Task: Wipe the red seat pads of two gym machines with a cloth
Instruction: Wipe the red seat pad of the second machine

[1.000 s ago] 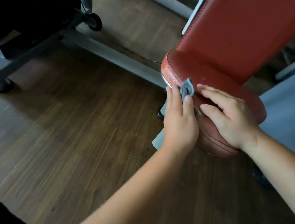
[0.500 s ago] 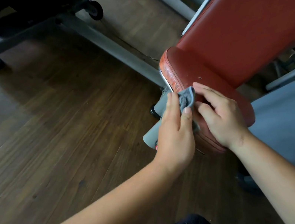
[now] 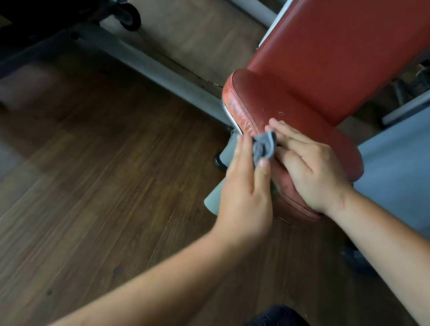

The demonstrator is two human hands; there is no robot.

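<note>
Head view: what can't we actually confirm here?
- Cloth: mostly hidden between the left hand and right hand; its full size is unknown.
- Seat pad: the near end is covered by both hands, so no telling how clean it is there.
- Back pad: cut off by the top and right edges.
- Second machine's pad: not identifiable; the frame at top left is dark and cropped.

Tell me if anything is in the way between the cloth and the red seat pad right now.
Nothing visible is. The grey cloth is bunched in the left hand right at the worn left edge of the red seat pad. The right hand rests on the pad beside the cloth, fingers touching it, not between cloth and pad.
</note>
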